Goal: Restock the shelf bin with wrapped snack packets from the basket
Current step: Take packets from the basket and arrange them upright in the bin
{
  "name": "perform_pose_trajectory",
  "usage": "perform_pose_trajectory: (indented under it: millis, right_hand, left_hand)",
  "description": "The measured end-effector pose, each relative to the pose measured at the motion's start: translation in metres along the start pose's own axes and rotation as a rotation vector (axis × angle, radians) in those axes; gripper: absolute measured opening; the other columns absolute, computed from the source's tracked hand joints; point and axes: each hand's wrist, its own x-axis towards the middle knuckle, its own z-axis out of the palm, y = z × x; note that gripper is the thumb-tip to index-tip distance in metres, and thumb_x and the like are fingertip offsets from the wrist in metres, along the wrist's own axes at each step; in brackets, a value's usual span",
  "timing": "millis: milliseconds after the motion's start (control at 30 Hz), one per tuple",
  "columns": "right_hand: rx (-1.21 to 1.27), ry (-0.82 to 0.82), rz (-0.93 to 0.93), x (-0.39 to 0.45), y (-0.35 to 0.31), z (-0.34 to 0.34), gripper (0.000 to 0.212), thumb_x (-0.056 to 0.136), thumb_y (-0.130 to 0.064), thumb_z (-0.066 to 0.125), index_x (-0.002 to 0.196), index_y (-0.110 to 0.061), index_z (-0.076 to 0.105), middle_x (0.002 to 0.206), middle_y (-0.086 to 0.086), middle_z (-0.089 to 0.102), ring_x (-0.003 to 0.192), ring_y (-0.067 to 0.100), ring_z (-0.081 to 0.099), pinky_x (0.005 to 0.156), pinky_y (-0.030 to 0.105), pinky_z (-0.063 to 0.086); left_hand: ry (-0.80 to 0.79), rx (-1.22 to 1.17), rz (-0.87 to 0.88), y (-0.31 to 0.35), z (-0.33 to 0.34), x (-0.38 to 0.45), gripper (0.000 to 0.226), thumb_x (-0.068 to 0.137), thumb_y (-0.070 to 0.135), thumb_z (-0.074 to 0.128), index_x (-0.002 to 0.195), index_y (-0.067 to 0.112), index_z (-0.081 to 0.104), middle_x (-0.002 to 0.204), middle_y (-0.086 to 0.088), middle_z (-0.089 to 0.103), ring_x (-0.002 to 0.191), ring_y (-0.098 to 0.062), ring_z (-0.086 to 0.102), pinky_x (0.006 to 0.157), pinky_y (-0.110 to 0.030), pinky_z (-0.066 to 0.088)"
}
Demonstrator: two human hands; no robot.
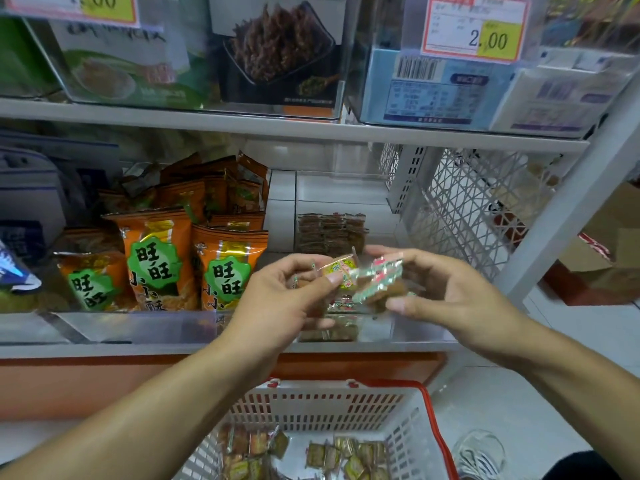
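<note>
While both hands meet over the shelf bin, the scene reads from left to right as follows.

Orange bags (156,258): upright in rows in the clear bin left of the task bin, green labels facing forward.

Left hand (294,289): raised in front of the bin, fingers curled, thumb and forefinger pinching a yellow packet (341,270) at its left end.

Packets (377,280): a small bunch of wrapped snacks, green-and-red crinkled wrappers over brown contents, held between the two hands just above the bin's front part; the yellow one touches the bunch.

Bin (415,336): clear plastic, on the lower shelf, right of the orange bags; a neat brown stack (330,233) of packets sits at its back, and a few more packets (329,329) lie at its front, seen through the front wall under the hands.

Right hand (446,289): fingers curled round the bunch from the right, thumb under it, fingertips over its top edge.

Basket (346,403): white slotted plastic with a red rim, on the floor below the shelf, between the forearms; loose wrapped packets (346,455) lie scattered on its bottom, well apart from the hands.

Price tag (474,27): on the upper shelf's bin at right, reading 2.00.

Mesh panel (467,202): white lattice, right of the bin at the shelf's end.
</note>
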Motion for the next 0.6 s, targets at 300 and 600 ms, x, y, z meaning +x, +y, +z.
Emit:
perform_pose_trajectory:
  millis: [300, 600]
  right_hand:
    - [-0.066, -0.067, 0.058, 0.004, 0.005, 0.009, 0.039, 0.089, -0.02, 0.071, 0.125, -0.01, 0.063, 0.141, -0.002, 0.061, 0.133, 0.014, 0.055, 0.111, 0.034, 0.045]
    - [0.043, 0.034, 0.144, 0.003, 0.007, 0.01, 0.056, 0.082, -0.012, 0.075, 0.133, -0.016, 0.052, 0.123, 0.012, 0.064, 0.112, 0.033, 0.066, 0.094, 0.037, 0.057]
  left_hand:
    - [-0.108, 0.232, -0.035, 0.007, -0.005, -0.001, 0.032, 0.082, 0.052, 0.072, 0.1, 0.028, 0.082, 0.094, -0.001, 0.08, 0.075, -0.011, 0.075, 0.053, -0.023, 0.055]
    - [-0.048, -0.233, -0.265, 0.014, 0.001, -0.002, 0.024, 0.101, 0.004, 0.052, 0.118, 0.004, 0.069, 0.111, -0.017, 0.077, 0.088, -0.027, 0.078, 0.061, -0.034, 0.063]
